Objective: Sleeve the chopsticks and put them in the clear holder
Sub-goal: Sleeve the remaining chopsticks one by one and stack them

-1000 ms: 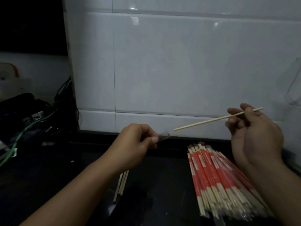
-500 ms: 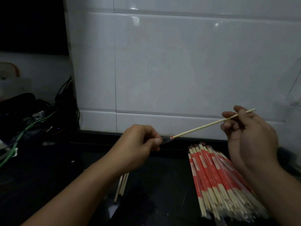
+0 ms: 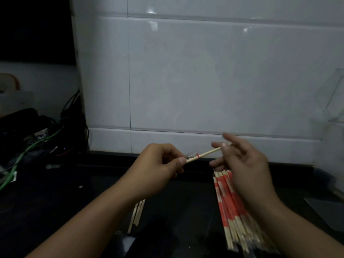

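My left hand (image 3: 158,168) pinches the mouth of a clear plastic sleeve (image 3: 192,156) with a red mark. A bare wooden chopstick (image 3: 208,153) runs into that sleeve from the right. My right hand (image 3: 242,161) holds the chopstick's far end between thumb and fingertips, the other fingers spread. A pile of sleeved chopsticks (image 3: 234,207) with red print lies on the dark counter under my right forearm. A few bare chopsticks (image 3: 137,213) lie below my left forearm. The clear holder (image 3: 335,101) stands at the right edge by the wall.
A white tiled wall (image 3: 186,81) rises behind the dark counter (image 3: 55,202). Tangled cables, one green (image 3: 24,157), and dark devices sit at the left. A flat grey sheet (image 3: 327,211) lies at the right.
My right hand has moved left toward my left hand, pushing the chopstick well into the sleeve. Much less of the stick shows between the hands.
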`<state>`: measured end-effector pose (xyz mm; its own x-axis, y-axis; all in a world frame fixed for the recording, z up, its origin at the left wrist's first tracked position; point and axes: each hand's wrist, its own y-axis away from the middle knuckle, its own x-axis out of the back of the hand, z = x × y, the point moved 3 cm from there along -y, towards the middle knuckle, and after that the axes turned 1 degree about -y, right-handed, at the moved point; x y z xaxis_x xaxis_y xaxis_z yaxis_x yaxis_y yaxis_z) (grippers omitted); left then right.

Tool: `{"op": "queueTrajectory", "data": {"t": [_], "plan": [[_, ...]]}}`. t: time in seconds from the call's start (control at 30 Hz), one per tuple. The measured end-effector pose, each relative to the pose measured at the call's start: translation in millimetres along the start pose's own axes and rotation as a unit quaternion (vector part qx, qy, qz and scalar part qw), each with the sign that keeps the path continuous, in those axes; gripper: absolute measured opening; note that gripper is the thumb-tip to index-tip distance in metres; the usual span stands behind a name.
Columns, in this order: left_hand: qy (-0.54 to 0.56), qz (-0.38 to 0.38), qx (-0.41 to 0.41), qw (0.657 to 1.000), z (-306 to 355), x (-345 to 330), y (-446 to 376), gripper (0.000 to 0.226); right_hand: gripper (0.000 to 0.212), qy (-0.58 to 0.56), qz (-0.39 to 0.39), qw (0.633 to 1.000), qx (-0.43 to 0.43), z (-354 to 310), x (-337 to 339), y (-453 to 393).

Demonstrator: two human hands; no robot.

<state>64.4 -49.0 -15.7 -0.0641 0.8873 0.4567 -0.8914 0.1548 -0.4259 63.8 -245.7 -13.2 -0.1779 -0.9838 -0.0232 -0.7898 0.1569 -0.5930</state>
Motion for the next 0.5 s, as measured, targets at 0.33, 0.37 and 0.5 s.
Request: {"op": "queueTrajectory", "data": {"t": [0.33,0.37,0.5], "plan": [[0.048,0.05,0.027,0.997,-1,10,0,0.01,0.079,-0.036,-0.224,0.973,-0.027,17,-33,26],[0.059,0.076,0.033,0.995,0,16,-1,0.011,0.07,0.036,-0.187,0.981,0.046,17,-29,26],[0.167,0.166,0.059,0.97,0,39,-4,0.011,0.041,0.257,-0.341,0.873,0.237,19,-51,49]]}}
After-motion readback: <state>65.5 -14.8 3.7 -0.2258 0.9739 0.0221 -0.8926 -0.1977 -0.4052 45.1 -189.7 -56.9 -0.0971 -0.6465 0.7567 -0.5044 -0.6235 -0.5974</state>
